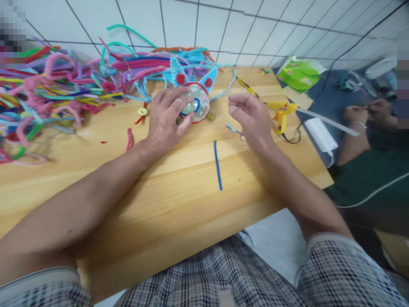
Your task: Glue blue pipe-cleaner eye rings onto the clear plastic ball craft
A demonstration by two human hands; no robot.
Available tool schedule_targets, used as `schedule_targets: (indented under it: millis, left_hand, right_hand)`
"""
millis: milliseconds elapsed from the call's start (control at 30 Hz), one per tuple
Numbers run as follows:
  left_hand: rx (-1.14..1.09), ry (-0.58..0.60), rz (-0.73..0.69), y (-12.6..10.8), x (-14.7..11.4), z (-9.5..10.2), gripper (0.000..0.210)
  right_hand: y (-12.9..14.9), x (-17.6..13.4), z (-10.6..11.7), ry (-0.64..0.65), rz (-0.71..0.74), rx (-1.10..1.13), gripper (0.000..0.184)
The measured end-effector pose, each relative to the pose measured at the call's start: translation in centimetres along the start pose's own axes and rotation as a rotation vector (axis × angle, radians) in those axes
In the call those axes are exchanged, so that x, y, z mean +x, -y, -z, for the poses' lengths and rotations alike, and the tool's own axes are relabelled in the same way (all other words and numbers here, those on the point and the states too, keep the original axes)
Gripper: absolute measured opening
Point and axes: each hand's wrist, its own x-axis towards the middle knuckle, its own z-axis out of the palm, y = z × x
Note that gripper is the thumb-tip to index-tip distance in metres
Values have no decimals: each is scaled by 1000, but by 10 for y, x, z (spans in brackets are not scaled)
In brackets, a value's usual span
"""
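My left hand is closed around the side of a clear round ball on the table. The ball has a red rim, a small blue curved piece on its front, and two light blue fuzzy ears with red dots. To the right of it, my right hand hovers with loosely bent fingers; I see nothing between them. Small scissors lie just below that hand. A straight dark blue pipe cleaner lies on the table between my forearms.
A heap of colourful pipe cleaners covers the table's left and back. Beyond my right hand sits a yellow glue gun. A yellow pen, a green packet and a white box are also about. Another person's hands are at right.
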Motion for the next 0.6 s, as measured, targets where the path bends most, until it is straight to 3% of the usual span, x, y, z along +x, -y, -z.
schedule_targets:
  millis: [100,200,300,367,500,600]
  left_hand:
    - [-60,-35,-9,7,-1,-3,55]
    - [-119,-32,21,7,-1,-2,56]
    - [-74,-44,1,1,1,-1,54]
    - [13,-64,-19,-1,1,-1,51]
    - [-23,-40,-3,6,2,-7,51]
    - [-36,-46,-3,10,2,-12,56]
  right_hand:
    - [-17,-43,44,-108,-114,14,32]
    - [-21,-81,88,-365,-304,-6,20]
    - [-25,-90,119,-604,-400,-85,26]
    - [-33,-80,131,-681,-449,-116,35]
    - [-52,-47,138,-680,-574,-152,43]
    - [-61,-32,138,-547,-636,-160,41]
